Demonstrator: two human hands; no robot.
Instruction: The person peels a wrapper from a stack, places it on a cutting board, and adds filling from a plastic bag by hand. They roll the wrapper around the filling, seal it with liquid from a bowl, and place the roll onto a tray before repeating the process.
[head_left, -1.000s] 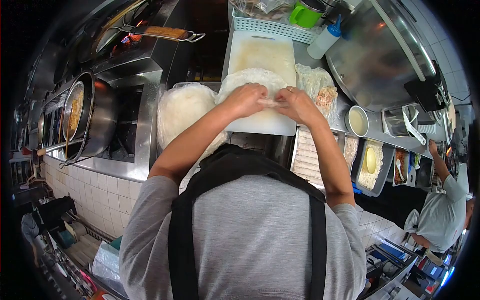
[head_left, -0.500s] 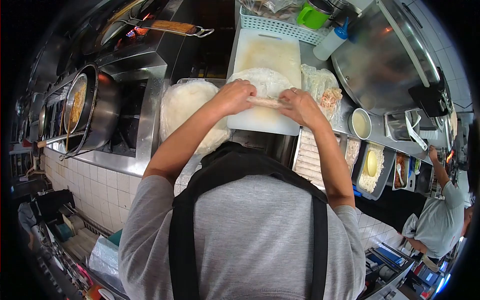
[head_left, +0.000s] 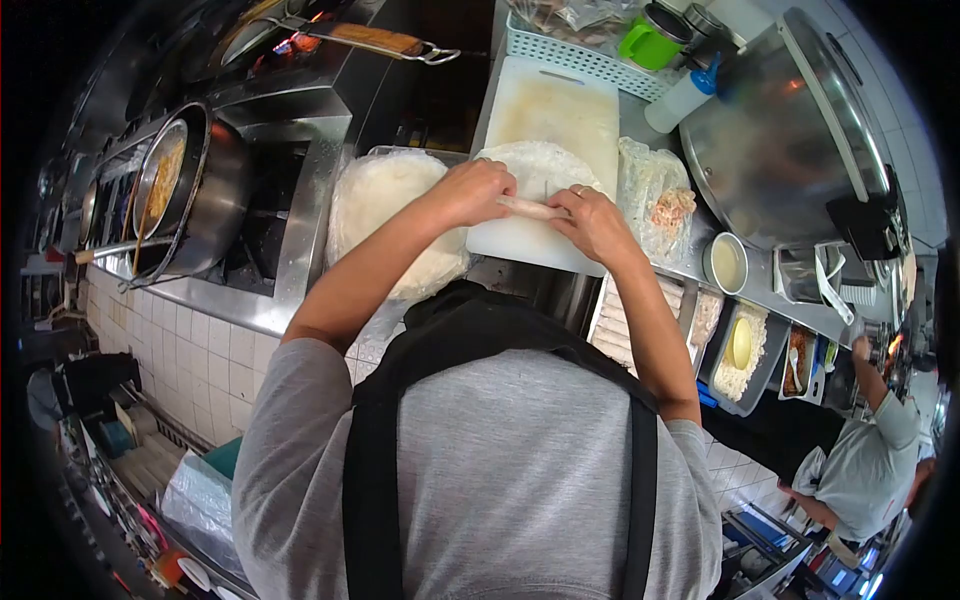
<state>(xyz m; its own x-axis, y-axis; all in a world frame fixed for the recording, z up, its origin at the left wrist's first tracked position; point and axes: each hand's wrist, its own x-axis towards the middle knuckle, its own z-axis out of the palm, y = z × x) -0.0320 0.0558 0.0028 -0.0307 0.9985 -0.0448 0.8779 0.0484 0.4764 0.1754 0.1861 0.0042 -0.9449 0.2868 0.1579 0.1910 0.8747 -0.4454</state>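
Note:
A thin pale roll [head_left: 532, 209] lies across the near part of a white cutting board [head_left: 550, 100]. Its left end is pinched by my left hand [head_left: 482, 190], its right end by my right hand [head_left: 592, 222], which wears a ring. Behind the roll a round white wrapper sheet [head_left: 540, 165] is spread flat on the board. Left of the board sits a stack of round wrappers [head_left: 385, 215] in clear plastic. On the right, a plastic bag with pinkish filling [head_left: 670, 208] lies beside the board. Finished-looking rolls [head_left: 625, 320] fill a tray below my right forearm.
A stove with a large pot [head_left: 215, 200] stands at left, a wooden-handled pan [head_left: 375, 40] above it. At right are a small bowl [head_left: 725, 263], a squeeze bottle [head_left: 680, 102], a big steel pot [head_left: 770, 140] and food containers [head_left: 740, 350]. Another person [head_left: 870, 470] works at far right.
The view has shifted slightly, so the board sits a little farther right. Both hands still hold the roll, which now slants slightly down to the right.

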